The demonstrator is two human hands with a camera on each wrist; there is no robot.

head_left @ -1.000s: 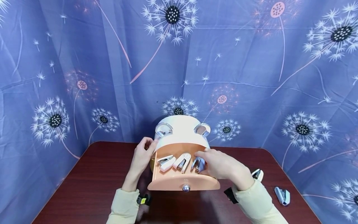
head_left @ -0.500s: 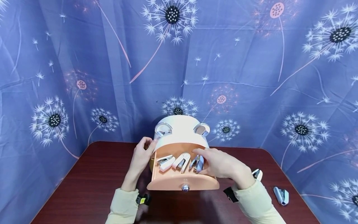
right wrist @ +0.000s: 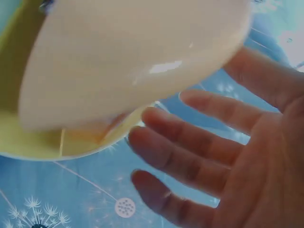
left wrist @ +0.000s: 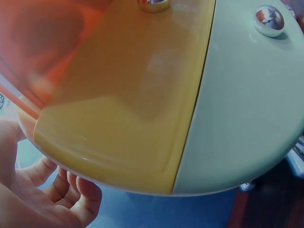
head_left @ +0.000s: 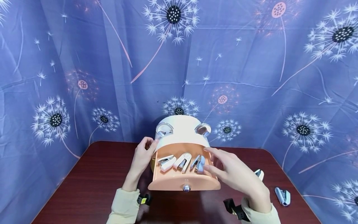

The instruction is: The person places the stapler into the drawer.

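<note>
A white drawer organizer (head_left: pixel 181 126) with two shiny round ears stands on the table, its peach drawer (head_left: pixel 167 183) pulled out. Inside lie a white-and-pink mini stapler (head_left: pixel 167 164), a white mini stapler (head_left: pixel 183 161) and a blue mini stapler (head_left: pixel 199 165). My left hand (head_left: pixel 142 157) holds the organizer's left edge, thumb at the front and fingers loosely curled along the side. My right hand (head_left: pixel 233 169) is spread at the drawer's right side, thumb close to the blue stapler; in the right wrist view its fingers hold nothing.
Two more mini staplers lie on the table at the right: a white one (head_left: pixel 260 175), partly behind my right hand, and a light blue one (head_left: pixel 283 196). In the left wrist view, yellow (left wrist: pixel 128 109) and green (left wrist: pixel 242 104) drawer fronts show shut. A patterned curtain (head_left: pixel 237 62) hangs behind.
My right hand has let go of the blue stapler, opened its fingers and drawn back to the right. The stapler stays in the drawer. My left hand keeps its place.
</note>
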